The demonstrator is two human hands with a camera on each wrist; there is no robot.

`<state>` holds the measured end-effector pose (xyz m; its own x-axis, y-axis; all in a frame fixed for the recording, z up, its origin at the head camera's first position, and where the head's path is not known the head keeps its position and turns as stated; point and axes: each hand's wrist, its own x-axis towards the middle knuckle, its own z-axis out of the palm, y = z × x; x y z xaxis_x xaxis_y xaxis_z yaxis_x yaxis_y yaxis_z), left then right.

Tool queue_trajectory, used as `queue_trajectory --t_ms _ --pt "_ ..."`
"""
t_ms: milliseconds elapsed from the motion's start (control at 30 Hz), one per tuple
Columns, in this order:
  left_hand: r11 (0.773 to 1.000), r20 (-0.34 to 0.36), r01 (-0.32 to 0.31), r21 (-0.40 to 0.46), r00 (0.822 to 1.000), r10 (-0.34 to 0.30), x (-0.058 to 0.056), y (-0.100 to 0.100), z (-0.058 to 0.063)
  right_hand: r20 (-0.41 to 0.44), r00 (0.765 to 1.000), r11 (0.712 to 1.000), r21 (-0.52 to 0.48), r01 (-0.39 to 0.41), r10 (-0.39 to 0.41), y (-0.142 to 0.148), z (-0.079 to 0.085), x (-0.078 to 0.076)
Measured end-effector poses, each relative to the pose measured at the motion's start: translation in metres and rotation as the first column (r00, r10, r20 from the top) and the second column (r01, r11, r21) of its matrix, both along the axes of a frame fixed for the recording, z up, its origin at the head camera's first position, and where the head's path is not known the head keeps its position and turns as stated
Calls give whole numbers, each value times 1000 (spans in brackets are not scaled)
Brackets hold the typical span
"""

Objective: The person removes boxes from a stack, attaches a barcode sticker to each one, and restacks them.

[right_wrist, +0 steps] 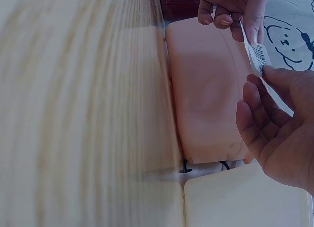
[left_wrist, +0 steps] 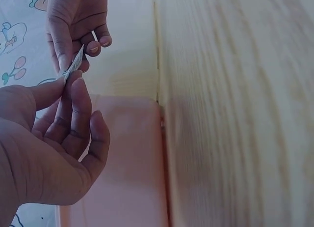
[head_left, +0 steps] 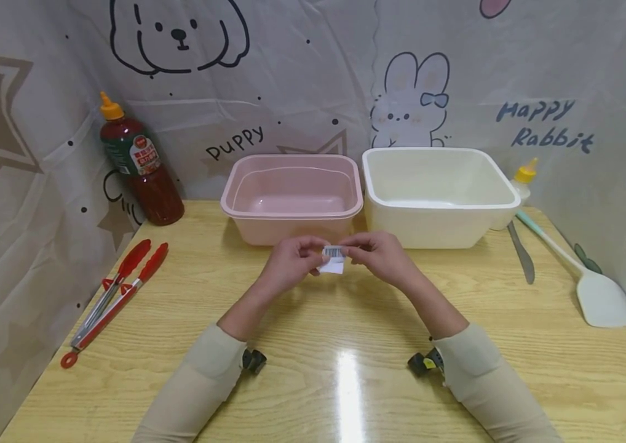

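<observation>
A small white barcode label (head_left: 332,264) is held up between both hands in front of the bins, its printed bars toward the head camera. My left hand (head_left: 289,263) pinches its left side between thumb and fingers. At its upper right corner, my right hand (head_left: 382,258) pinches it the same way. Seen edge-on in the left wrist view, the label (left_wrist: 73,66) looks thin and slightly bent. The right wrist view shows the barcode on the label (right_wrist: 259,55) and a white flap angling down beside the right fingers.
A pink bin (head_left: 296,231) and a cream bin (head_left: 429,227) stand side by side behind the hands. Red-handled tongs (head_left: 116,301) and a red sauce bottle (head_left: 144,166) are at left. To the right lie a knife (head_left: 522,253) and white spatula (head_left: 603,298), near a small yellow-capped bottle (head_left: 523,179).
</observation>
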<state>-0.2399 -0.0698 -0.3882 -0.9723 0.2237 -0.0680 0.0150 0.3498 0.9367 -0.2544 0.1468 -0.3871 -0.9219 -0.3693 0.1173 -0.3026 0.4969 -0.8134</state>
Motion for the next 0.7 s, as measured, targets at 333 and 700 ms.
queue_trajectory --t_ms 333,700 --pt "997 5 73 -33 997 -73 3 -1 2 18 1000 1000 -2 9 -9 4 0 -2" --pt "989 -20 137 -56 990 -139 1 -2 -1 35 999 999 -33 18 -17 7 0 -4"
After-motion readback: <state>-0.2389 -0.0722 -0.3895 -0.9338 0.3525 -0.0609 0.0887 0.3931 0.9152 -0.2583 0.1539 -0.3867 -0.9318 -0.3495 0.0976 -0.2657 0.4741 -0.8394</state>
